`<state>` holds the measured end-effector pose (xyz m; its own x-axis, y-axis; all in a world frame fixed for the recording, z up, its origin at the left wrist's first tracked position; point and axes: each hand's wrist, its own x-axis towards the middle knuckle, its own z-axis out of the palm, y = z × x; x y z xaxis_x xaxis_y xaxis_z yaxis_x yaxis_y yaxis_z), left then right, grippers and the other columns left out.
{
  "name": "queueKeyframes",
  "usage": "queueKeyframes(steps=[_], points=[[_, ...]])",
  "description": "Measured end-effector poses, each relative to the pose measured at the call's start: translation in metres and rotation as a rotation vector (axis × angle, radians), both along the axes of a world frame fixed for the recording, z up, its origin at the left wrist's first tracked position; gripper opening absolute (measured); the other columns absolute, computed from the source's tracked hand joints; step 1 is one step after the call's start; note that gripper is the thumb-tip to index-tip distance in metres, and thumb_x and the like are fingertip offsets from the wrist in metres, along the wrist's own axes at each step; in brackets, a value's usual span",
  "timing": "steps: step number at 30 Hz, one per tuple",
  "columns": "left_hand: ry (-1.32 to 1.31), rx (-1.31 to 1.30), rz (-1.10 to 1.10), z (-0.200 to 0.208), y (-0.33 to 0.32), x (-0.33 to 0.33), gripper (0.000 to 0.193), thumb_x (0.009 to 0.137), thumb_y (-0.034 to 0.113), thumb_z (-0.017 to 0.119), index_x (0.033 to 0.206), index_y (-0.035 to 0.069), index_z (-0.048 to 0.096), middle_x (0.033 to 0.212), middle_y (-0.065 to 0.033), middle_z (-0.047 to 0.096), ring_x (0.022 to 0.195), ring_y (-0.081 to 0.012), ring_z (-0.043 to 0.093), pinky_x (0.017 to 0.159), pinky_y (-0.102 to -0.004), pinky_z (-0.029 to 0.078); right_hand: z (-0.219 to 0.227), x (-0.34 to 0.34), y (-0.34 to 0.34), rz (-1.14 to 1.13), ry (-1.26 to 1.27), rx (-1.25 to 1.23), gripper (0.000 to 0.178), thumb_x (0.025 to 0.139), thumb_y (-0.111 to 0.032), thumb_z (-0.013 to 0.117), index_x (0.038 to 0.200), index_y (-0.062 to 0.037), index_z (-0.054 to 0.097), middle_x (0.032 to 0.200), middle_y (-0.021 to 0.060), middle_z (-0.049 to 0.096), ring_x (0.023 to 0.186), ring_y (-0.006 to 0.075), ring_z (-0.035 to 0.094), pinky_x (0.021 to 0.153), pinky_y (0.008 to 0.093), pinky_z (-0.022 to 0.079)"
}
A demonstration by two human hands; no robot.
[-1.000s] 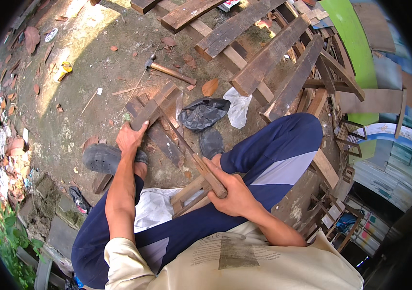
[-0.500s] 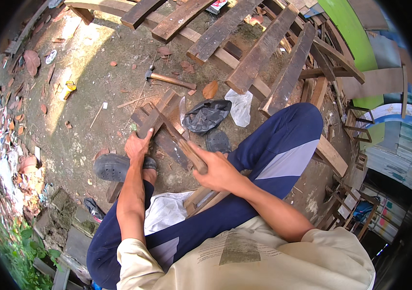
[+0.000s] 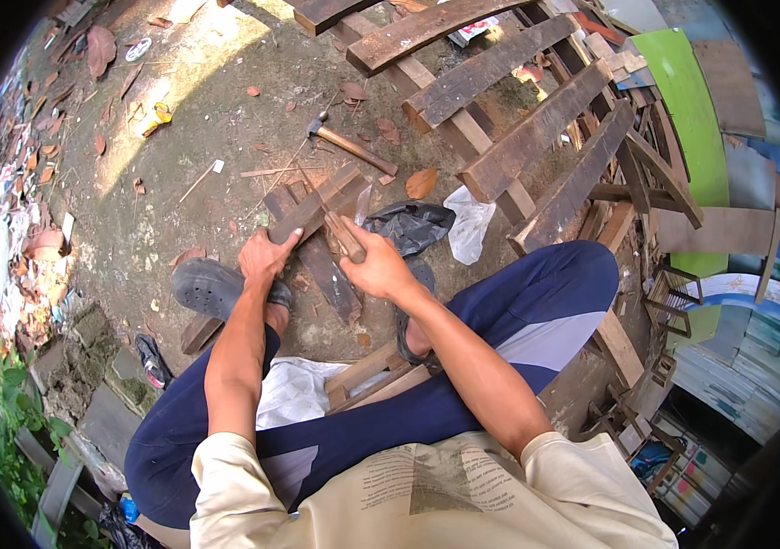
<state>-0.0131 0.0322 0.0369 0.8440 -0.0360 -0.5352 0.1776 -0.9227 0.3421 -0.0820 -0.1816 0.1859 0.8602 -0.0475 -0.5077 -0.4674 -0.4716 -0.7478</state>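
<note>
My left hand [image 3: 265, 255] grips the near end of a short dark wooden board [image 3: 297, 220], thumb along its top. The board lies across other pieces of wood, among them a weathered plank [image 3: 328, 277] on the ground between my feet. In my right hand [image 3: 381, 267] is the wooden handle of a saw [image 3: 344, 236], fingers wrapped around it. Its narrow blade, seen nearly edge-on, crosses the board just beyond my left hand. I cannot tell how deep the blade sits.
A hammer [image 3: 352, 146] lies beyond the board. Black plastic [image 3: 417, 229] and a white plastic bag [image 3: 469, 224] lie to the right. A slatted wooden frame [image 3: 536, 123] spans the far right. More wood and a white sack [image 3: 294, 395] lie by my legs.
My right hand has pushed the saw forward, bringing its handle close to the board. My left hand still holds the board. The whole view has shifted slightly.
</note>
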Motion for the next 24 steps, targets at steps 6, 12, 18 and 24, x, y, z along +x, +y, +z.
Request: queueKeyframes(steps=[6,12,18,24], points=[[0.005,0.026,0.021,-0.002,0.015,0.000,0.095,0.076,0.083,0.066,0.110,-0.006,0.072,0.104,-0.0290,0.075,0.102,-0.0433,0.073,0.092,-0.0491,0.056,0.119,-0.107,-0.011,0.072,-0.036,0.044,0.080,0.084,-0.009,0.066,0.158,-0.0012,0.038,0.122,0.0319,0.069,0.108,0.0406,0.073,0.100,0.0376,0.052],[0.052,-0.002,0.006,0.002,0.001,0.005,0.097,0.076,0.084,0.065,0.112,-0.005,0.073,0.106,-0.0283,0.075,0.103,-0.0421,0.073,0.093,-0.0484,0.056,0.001,-0.010,0.005,-0.010,0.008,-0.023,0.077,0.085,-0.015,0.069,0.156,0.0007,0.041,0.116,0.0338,0.069,0.110,0.0455,0.069,0.098,0.0429,0.053],[0.062,0.013,0.029,-0.008,0.022,0.002,0.100,0.074,0.086,0.065,0.116,-0.005,0.072,0.107,-0.0258,0.075,0.106,-0.0392,0.073,0.093,-0.0478,0.057,0.083,-0.097,-0.008,0.142,-0.021,-0.042,0.081,0.083,-0.008,0.065,0.160,-0.0036,0.038,0.128,0.0295,0.068,0.116,0.0430,0.069,0.102,0.0426,0.052],[0.065,-0.005,0.010,0.001,0.012,0.007,0.100,0.074,0.087,0.064,0.116,-0.004,0.073,0.106,-0.0241,0.076,0.106,-0.0370,0.073,0.094,-0.0462,0.057,0.015,-0.034,0.009,0.039,-0.077,-0.041,0.080,0.083,-0.006,0.067,0.158,-0.0005,0.040,0.132,0.0298,0.066,0.124,0.0387,0.067,0.105,0.0382,0.051]])
